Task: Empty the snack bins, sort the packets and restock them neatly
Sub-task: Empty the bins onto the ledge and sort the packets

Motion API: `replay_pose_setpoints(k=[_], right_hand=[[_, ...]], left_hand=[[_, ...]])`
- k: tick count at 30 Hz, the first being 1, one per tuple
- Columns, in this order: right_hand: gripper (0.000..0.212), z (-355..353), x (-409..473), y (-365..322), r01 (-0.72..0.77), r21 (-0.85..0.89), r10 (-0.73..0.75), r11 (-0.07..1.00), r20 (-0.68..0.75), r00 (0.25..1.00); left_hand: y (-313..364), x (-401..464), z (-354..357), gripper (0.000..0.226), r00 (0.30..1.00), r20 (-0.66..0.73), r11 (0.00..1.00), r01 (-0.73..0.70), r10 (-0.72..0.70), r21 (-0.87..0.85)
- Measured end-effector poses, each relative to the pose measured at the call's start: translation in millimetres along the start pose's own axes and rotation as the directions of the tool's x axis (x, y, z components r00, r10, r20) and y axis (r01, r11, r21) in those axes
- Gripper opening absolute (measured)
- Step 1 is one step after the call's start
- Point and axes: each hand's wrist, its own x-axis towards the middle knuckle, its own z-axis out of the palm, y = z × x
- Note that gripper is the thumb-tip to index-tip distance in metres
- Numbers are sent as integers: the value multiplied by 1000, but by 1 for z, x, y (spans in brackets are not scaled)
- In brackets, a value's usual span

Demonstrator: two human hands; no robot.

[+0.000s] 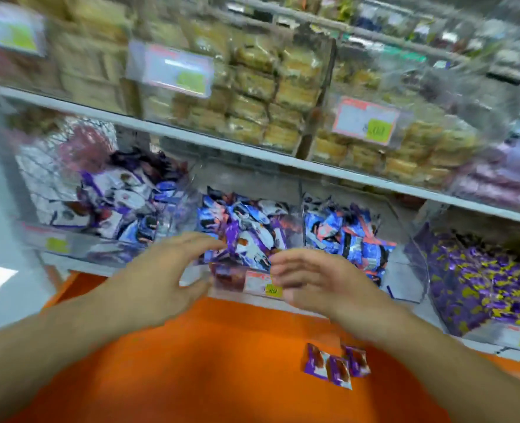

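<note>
A clear plastic bin point(295, 215) on the lower shelf holds a heap of blue, purple and white snack packets point(246, 227). My left hand point(167, 270) reaches to its front left corner with fingers spread and nothing in it. My right hand point(310, 279) hovers at the bin's front, over its price label point(263, 283), fingers loosely bent and holding nothing. Three purple packets point(335, 364) lie on the orange surface point(216, 361) below. The picture is blurred by motion.
Neighbouring bins hold white and purple packets point(109, 196) on the left, blue packets point(347, 239) to the right and purple-yellow packets point(481, 285) at far right. The upper shelf point(252, 151) carries clear bins of wrapped golden cakes point(267, 96).
</note>
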Motion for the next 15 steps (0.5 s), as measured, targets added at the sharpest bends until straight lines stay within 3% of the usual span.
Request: replay_pose_setpoints(k=[3, 6, 10, 15], right_hand=[[46, 13, 48, -31, -6, -199, -20, 980, -130, 991], [71, 19, 103, -35, -119, -466, 41, 877, -174, 984], [93, 30, 159, -17, -332, -545, 283, 770, -174, 943], [95, 44, 186, 5, -371, -573, 309, 731, -208, 928]], left_hand=[[-38, 7, -14, 70, 997, -77, 985, 40, -27, 167], [-60, 13, -17, 82, 993, 5, 966, 116, -120, 230], [-65, 13, -11, 82, 982, 100, 974, 141, -160, 180], [-63, 18, -6, 82, 982, 77, 982, 165, -172, 90]])
